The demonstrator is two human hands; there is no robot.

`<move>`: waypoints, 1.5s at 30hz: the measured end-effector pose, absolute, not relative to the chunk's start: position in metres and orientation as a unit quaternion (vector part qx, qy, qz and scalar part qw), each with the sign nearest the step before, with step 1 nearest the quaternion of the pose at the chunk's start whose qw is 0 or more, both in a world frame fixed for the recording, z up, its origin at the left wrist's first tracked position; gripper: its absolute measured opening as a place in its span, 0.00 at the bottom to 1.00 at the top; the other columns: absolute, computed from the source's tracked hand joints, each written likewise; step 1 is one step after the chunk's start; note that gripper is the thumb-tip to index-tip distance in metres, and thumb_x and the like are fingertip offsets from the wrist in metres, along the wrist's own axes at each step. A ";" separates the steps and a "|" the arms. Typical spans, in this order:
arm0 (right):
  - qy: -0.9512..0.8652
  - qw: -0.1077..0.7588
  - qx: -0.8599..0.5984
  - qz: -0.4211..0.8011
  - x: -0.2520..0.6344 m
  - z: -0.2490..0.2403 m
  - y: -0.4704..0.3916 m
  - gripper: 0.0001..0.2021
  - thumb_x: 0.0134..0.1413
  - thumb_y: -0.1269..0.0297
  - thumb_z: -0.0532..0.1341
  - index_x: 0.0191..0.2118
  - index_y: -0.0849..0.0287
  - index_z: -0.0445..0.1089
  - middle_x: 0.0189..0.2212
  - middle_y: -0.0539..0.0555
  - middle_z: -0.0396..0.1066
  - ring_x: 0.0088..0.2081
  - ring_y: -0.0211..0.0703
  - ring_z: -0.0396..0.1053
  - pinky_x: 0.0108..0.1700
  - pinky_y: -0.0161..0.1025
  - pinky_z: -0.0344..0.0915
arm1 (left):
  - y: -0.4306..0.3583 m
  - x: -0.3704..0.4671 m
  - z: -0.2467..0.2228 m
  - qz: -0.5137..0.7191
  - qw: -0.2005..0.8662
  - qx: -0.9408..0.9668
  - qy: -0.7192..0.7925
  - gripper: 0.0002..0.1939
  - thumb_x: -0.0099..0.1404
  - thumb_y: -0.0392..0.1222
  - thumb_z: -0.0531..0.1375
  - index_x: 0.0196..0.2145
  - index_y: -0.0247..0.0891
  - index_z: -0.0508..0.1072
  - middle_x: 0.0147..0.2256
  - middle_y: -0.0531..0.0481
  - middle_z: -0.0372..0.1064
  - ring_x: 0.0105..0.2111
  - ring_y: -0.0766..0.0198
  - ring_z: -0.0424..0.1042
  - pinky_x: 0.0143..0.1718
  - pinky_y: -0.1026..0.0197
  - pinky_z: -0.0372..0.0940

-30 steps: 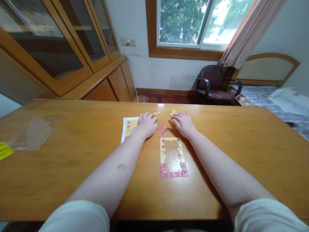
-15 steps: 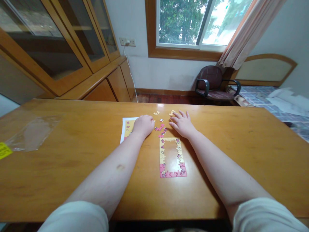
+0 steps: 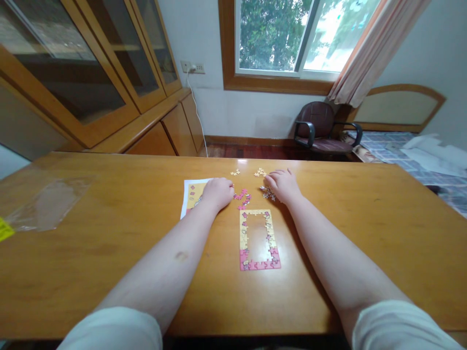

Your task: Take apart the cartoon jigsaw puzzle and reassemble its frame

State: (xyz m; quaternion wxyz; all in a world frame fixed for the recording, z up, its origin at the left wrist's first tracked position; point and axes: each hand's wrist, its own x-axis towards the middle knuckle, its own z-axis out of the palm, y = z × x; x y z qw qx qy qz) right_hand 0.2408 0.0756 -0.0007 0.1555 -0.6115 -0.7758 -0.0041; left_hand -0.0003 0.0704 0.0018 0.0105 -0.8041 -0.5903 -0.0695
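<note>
My left hand (image 3: 219,192) rests with curled fingers on the right side of a printed sheet (image 3: 188,193); whatever its fingertips hold is hidden. Beside a pile of multicoloured puzzle pieces (image 3: 269,194), my right hand (image 3: 283,185) has its fingers partly bent and somewhat spread, with no piece visibly gripped. Between the hands lie pink pieces (image 3: 242,196). Farther back are two small groups of yellow pieces, one at left (image 3: 235,172) and one at right (image 3: 260,172). Nearer to me lies a joined puzzle border (image 3: 260,266), yellow above and pink below, around bare tabletop.
The wooden table (image 3: 109,253) spans the view. A clear plastic bag (image 3: 51,201) with a yellow label (image 3: 5,229) lies at the left. Beyond the table are a glass-door cabinet (image 3: 120,121), an armchair (image 3: 319,124) and a bed (image 3: 386,146).
My right hand has shifted slightly right, its fingers more bent. The small piece between the hands has left its spot, and the multicoloured pile beside my right hand now shows. My left hand has barely moved.
</note>
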 end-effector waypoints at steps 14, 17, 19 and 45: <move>-0.733 0.117 -0.670 -0.030 0.236 -0.005 0.079 0.26 0.66 0.55 0.42 0.40 0.59 0.77 0.41 0.61 0.75 0.45 0.53 0.65 0.48 0.47 0.56 | 0.068 0.003 0.007 -0.078 -0.021 -0.799 -0.596 0.17 0.59 0.38 0.49 0.33 0.38 0.79 0.36 0.41 0.77 0.39 0.50 0.73 0.41 0.52 0.66; -0.756 0.119 -0.643 -0.024 0.230 -0.008 0.078 0.25 0.65 0.52 0.44 0.46 0.56 0.75 0.46 0.60 0.73 0.48 0.55 0.62 0.51 0.50 0.53 | 0.068 0.003 0.007 -0.068 -0.011 -0.797 -0.599 0.18 0.59 0.38 0.49 0.33 0.39 0.80 0.36 0.41 0.77 0.39 0.50 0.74 0.43 0.52 0.66; -0.774 0.119 -0.621 -0.014 0.227 -0.011 0.078 0.23 0.65 0.51 0.45 0.48 0.53 0.74 0.49 0.58 0.72 0.50 0.55 0.61 0.52 0.51 0.53 | 0.069 0.003 0.006 -0.069 0.001 -0.797 -0.600 0.18 0.59 0.39 0.49 0.34 0.40 0.80 0.36 0.42 0.77 0.41 0.50 0.73 0.44 0.52 0.65; -0.795 0.116 -0.590 0.073 0.232 -0.024 0.089 0.29 0.64 0.52 0.46 0.66 0.59 0.52 0.67 0.58 0.47 0.67 0.53 0.43 0.65 0.61 0.38 | 0.076 -0.001 -0.011 -0.152 -0.050 -0.837 -0.523 0.21 0.60 0.33 0.50 0.47 0.40 0.75 0.50 0.47 0.72 0.51 0.55 0.68 0.56 0.52 0.59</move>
